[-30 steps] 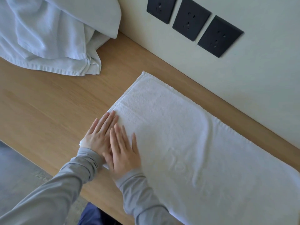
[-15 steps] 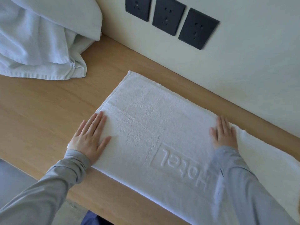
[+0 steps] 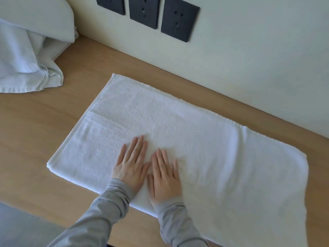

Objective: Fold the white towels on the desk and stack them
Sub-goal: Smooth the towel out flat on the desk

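- what's over at the upper left?
- a rumpled heap of white cloth [image 3: 26, 65], lying on the wooden desk [image 3: 35, 125] and running out of the frame. it's well apart from everything else. in the lower left corner a strip of grey floor [image 3: 17, 227] shows below the desk's front edge.
- and the towel?
- the white towel [image 3: 178, 118] is spread flat across the middle and right of the frame. its left short end looks doubled at the corner, and a woven band crosses it near that end. the far long edge runs near the wall [image 3: 267, 59], and the near edge lies along the front of the desk.
- where are the hands?
- both are at lower centre, on the near part of the towel. the left hand [image 3: 130, 166] lies palm down with its fingers straight. the right hand [image 3: 164, 177] is just beside it, flat in the same way. neither grips anything. the thumbs are so close i can't tell whether they touch. grey sleeves cover both wrists.
- anything above them?
- three dark socket plates [image 3: 179, 20] in a row on the pale wall, at the upper middle, with their tops cut off by the frame.
- and further right?
- the towel carries on to a rounded far corner, then runs out at the lower right, a bit blurred there.
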